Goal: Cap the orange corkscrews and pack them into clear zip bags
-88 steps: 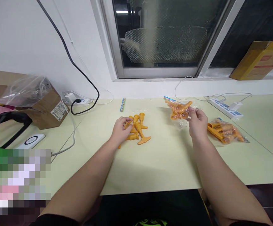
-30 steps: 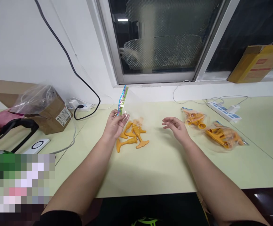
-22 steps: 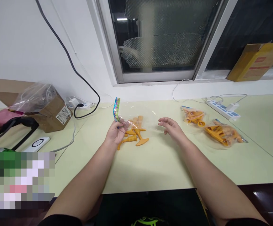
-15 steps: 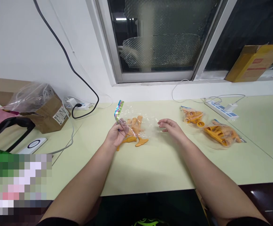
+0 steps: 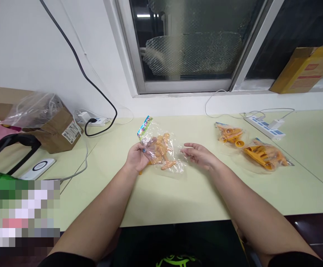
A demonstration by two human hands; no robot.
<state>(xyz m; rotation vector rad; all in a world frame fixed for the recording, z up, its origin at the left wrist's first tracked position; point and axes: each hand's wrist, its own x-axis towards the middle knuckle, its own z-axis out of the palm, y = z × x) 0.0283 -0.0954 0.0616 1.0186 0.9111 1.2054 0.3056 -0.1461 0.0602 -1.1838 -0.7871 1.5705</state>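
Observation:
A clear plastic bag [image 5: 175, 168] with a colourful header card [image 5: 144, 126] lies tilted between my hands. Orange plastic toy pieces [image 5: 161, 148] show through the film; whether each is inside or beneath it is hard to tell. My left hand [image 5: 139, 157] is closed on the bag's left side, just below the card, its fingertips partly behind the film. At the opposite edge, my right hand [image 5: 198, 155] seems to pinch the film between thumb and fingers, with the upper finger stretched out. Part of an orange piece [image 5: 140, 172] pokes out below my left hand.
Two more bags of orange pieces, one farther back [image 5: 230, 134] and one nearer [image 5: 267, 154], lie to the right. Behind them sits a power strip [image 5: 264, 126]. On the left are an open cardboard box [image 5: 55, 129], a white charging pad [image 5: 40, 168] and cables.
The bag has tipped down and toward me, now covering the orange pieces that lay bare before. My right hand has shifted slightly down and left; the left still holds the bag.

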